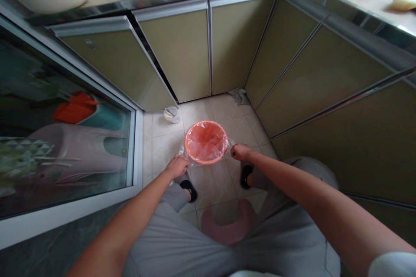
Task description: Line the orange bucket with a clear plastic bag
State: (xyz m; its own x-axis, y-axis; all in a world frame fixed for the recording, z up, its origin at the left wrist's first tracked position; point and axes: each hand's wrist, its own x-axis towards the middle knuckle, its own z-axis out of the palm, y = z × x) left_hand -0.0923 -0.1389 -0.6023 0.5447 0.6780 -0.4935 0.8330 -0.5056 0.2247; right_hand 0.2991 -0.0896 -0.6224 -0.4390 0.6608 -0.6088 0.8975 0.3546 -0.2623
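While the person sits low on a pink stool [227, 225] with knees apart, an orange bin [206, 142] stands on the tiled floor [214, 181] between the feet, at about 12 o'clock from the lap. A clear plastic liner [208, 138] already sits inside the bin and appears folded over most of the rim, so the lining looks largely done. The left hand [177, 166] is closed in a pinch on the liner's edge at the bin's 8 o'clock side; the right hand [240, 152] is curled shut on the loose plastic at the 3 o'clock side. What seems left, judging by the slack film sticking out beside both hands, is snugging that edge down around the rim. Beyond the bin, at 11 o'clock, a small clear container [171, 114] rests on the floor by an open cabinet door [130, 65], and a crumpled cloth [238, 95] lies in the corner at 1 o'clock.
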